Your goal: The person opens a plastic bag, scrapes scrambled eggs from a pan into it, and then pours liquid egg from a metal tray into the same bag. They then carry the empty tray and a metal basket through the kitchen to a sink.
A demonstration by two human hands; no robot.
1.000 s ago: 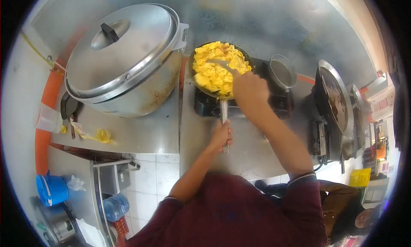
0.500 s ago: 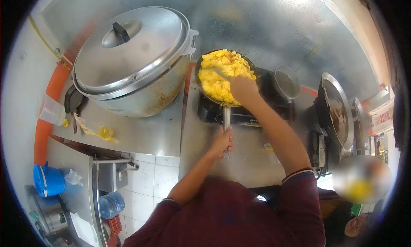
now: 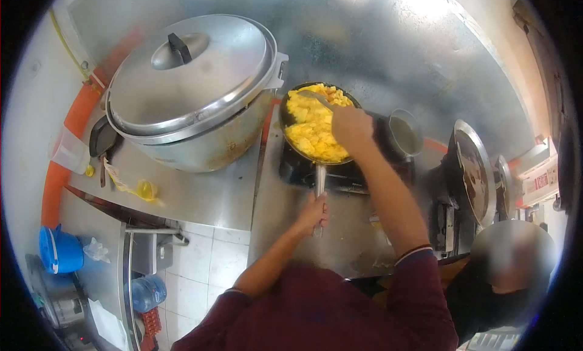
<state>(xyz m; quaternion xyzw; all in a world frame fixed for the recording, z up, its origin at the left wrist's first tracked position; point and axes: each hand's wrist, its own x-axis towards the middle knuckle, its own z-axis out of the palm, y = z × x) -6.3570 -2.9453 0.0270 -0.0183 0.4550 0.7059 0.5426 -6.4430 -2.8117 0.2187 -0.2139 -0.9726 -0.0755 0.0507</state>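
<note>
My left hand (image 3: 313, 214) is closed around the metal handle of a frying pan (image 3: 283, 117), which sits over a black stove (image 3: 296, 172). Yellow scrambled eggs (image 3: 317, 138) fill most of the pan, with a bare dark patch showing at its left side. Above the pan's right side, my right hand (image 3: 352, 129) grips a spatula (image 3: 314, 97). Its grey blade reaches into the far part of the eggs; the handle is hidden inside my fist.
A large lidded metal pot (image 3: 200, 138) stands left of the stove. Right of the pan are a small saucepan (image 3: 405, 132) and a big wok (image 3: 473, 175). A small black pan (image 3: 103, 137) lies at far left. Another person (image 3: 492, 296) is close by on the right.
The spatula has moved from the left-middle of the eggs toward the pan's far side, baring a dark patch at left. The view has shifted slightly; the other person shows more at lower right.
</note>
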